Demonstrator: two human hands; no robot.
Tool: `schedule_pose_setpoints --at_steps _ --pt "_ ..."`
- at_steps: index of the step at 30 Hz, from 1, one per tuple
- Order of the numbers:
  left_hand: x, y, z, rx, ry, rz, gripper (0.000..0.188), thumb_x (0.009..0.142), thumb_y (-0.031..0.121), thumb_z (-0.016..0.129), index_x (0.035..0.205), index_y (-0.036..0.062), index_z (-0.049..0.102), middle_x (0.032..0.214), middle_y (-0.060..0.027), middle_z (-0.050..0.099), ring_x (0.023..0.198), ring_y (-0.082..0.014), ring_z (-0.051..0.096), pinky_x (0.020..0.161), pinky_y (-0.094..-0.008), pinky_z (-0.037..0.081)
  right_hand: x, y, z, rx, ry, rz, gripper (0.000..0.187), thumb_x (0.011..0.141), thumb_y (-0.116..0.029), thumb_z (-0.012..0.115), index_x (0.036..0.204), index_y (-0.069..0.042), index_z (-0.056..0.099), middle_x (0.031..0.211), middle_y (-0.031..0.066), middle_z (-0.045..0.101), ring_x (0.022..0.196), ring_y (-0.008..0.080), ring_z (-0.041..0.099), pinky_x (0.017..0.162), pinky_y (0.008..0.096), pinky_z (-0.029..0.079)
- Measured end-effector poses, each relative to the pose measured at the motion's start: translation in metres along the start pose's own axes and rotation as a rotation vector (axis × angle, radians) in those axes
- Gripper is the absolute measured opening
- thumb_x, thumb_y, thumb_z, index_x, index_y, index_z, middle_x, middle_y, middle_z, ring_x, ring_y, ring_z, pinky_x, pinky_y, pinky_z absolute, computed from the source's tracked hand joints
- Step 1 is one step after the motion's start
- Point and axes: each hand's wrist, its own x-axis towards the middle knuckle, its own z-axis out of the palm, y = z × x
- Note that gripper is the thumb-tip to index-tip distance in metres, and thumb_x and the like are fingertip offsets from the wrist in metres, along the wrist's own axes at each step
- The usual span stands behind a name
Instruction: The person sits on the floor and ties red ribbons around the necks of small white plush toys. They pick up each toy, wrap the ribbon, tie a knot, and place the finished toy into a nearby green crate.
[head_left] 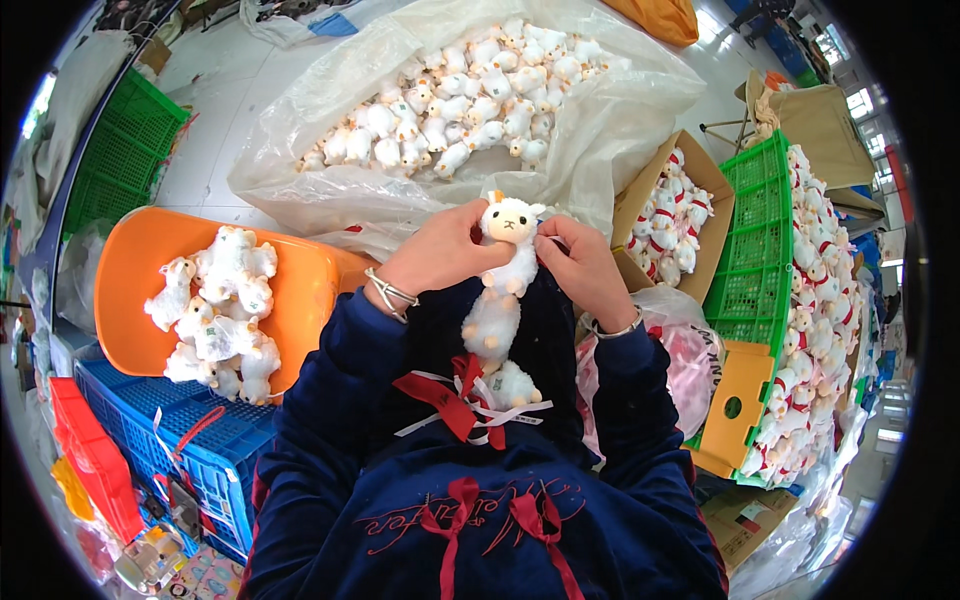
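A white plush sheep (518,268) with a cream face and an orange tuft is held upright over my lap. My left hand (448,248) grips it at the neck, thumb across the front. On its other side, just below the ear, the thumb and fingers of my right hand (580,262) are pinched together; whether they hold a thin ribbon there cannot be made out. Below it on my lap lie a second white plush (490,328) and a third plush (513,384). Dark red ribbons (447,405) and white printed ribbons (520,408) lie loose beside them.
White plushes fill a large clear plastic sheet (290,150) ahead. An orange chair seat (125,290) on a blue crate (215,465) bears more at left. To the right stand a cardboard box (642,200) of red-ribboned plushes, a green crate (750,240) and a plastic bag (680,370).
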Motion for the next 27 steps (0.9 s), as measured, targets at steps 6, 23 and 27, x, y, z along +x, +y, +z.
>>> schedule_pose_setpoints --at_steps 6,23,27 --pt "-0.001 -0.008 0.002 -0.062 -0.073 -0.045 0.045 0.083 0.033 0.071 0.110 -0.0028 0.063 0.087 -0.0103 0.070 0.070 -0.0167 0.067 0.068 -0.0321 0.054 -0.009 0.007 0.017 0.012 0.091 0.012 0.015 0.094 -0.012 0.064 0.094 0.003 0.064 0.074 0.0132 0.066 0.067 0.0183 0.064 0.064 0.0339 0.050" --pt "0.005 0.012 0.000 0.180 -0.102 -0.136 0.038 0.088 0.037 0.068 0.084 -0.0009 0.068 0.062 -0.0034 0.063 0.049 -0.0122 0.060 0.049 -0.0301 0.047 -0.009 0.013 0.039 -0.147 0.286 -0.147 0.011 0.092 -0.011 0.062 0.095 -0.002 0.058 0.086 0.0170 0.061 0.075 0.0336 0.063 0.068 0.0409 0.050" --pt "0.001 0.018 0.002 0.215 -0.107 -0.112 0.037 0.087 0.035 0.067 0.082 -0.0013 0.068 0.061 -0.0040 0.063 0.050 -0.0135 0.062 0.050 -0.0304 0.048 -0.009 0.036 0.048 0.221 0.263 -0.037 0.010 0.092 -0.008 0.062 0.096 -0.001 0.056 0.083 0.0142 0.058 0.074 0.0236 0.057 0.069 0.0353 0.048"
